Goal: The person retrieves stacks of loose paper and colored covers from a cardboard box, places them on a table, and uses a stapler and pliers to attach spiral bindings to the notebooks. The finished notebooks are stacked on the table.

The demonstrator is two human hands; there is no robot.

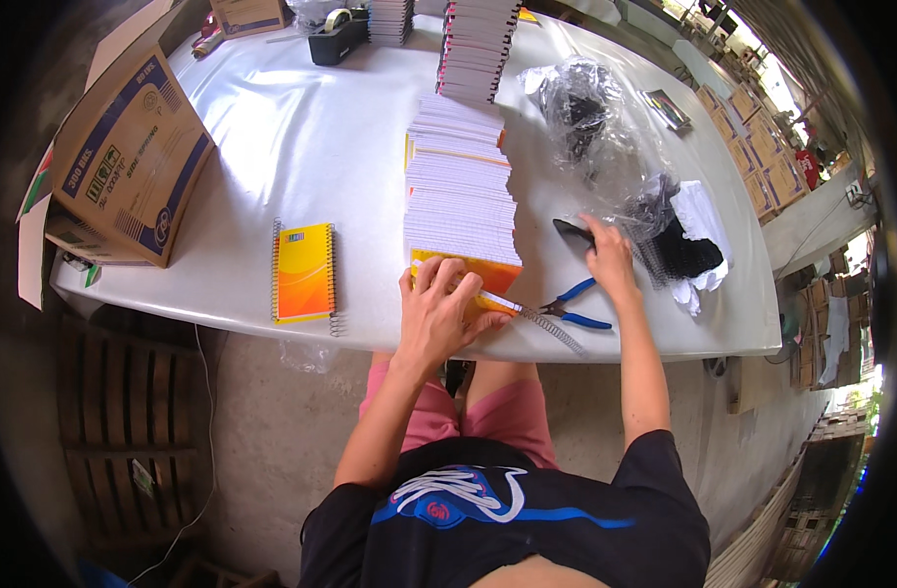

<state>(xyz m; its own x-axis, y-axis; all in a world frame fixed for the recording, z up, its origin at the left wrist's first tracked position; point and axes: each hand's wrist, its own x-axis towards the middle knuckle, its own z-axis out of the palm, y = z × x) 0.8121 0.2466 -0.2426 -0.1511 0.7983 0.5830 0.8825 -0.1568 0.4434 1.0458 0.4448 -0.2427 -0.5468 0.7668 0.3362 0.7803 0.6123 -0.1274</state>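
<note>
At the table's near edge my left hand (435, 314) grips a small notebook (508, 303) by its edge, fingers curled over the top. A loose metal spiral coil (556, 331) trails from the notebook's right end toward the table edge. Directly beyond it runs a long row of unbound notebooks (460, 216), their white page edges facing up and an orange-yellow cover in front. My right hand (611, 259) reaches out over the table with its fingers extended, the fingertips at a dark pointed object (572, 233) whose kind I cannot make out. Blue-handled pliers (573, 306) lie between my hands.
A spiral-bound yellow-orange notebook (305, 273) lies on the left, near an open cardboard box (125, 162). Stacked bound notebooks (476, 49) and a tape dispenser (338, 37) stand at the back. Clear plastic (605, 108) and black coils (685, 238) lie on the right.
</note>
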